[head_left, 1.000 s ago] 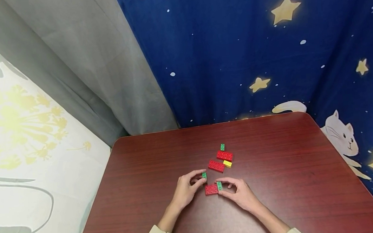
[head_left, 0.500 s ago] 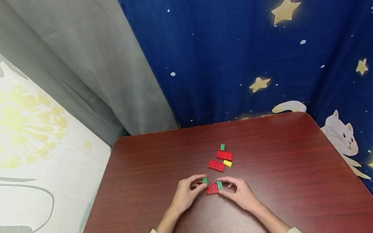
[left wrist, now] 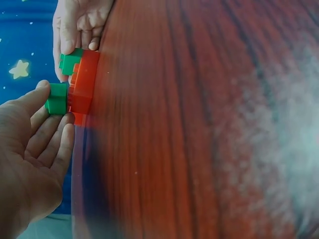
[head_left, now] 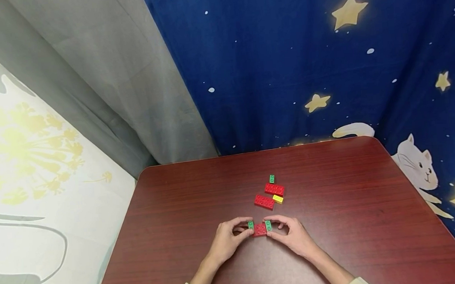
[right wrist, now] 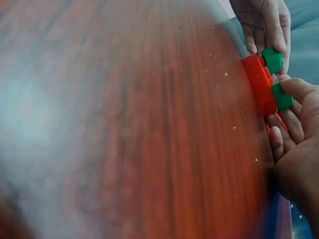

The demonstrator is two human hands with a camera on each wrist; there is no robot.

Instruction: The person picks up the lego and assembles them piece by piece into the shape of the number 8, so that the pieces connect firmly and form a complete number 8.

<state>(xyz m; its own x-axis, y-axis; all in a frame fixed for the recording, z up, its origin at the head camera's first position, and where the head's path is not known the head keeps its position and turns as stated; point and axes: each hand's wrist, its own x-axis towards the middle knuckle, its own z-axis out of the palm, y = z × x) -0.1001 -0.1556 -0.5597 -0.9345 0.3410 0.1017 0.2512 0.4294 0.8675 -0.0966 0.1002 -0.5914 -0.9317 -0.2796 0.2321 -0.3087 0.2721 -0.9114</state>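
Observation:
A red toy building brick point(head_left: 260, 229) lies on the table between both hands. My left hand point(head_left: 228, 239) pinches a small green brick point(left wrist: 57, 98) between thumb and fingers, right over the studs at the red brick's left end. At the opposite end, a second green brick point(head_left: 268, 225) sits on the red one, and my right hand point(head_left: 294, 235) pinches it by its two short sides. In the right wrist view the right-hand green brick point(right wrist: 282, 97) is down on the red brick's studs, while the left-hand one stands close over the studs.
Farther back on the dark wooden table point(head_left: 191, 195) lie two long red bricks point(head_left: 264, 202), a yellow brick point(head_left: 278, 199) and another green brick point(head_left: 272, 179). A blue starry curtain point(head_left: 278, 70) hangs behind the table's far edge.
My left hand has moved toward me and slightly right, bringing its green brick from beyond the red brick to its left end. The right hand has stayed nearly still on its brick.

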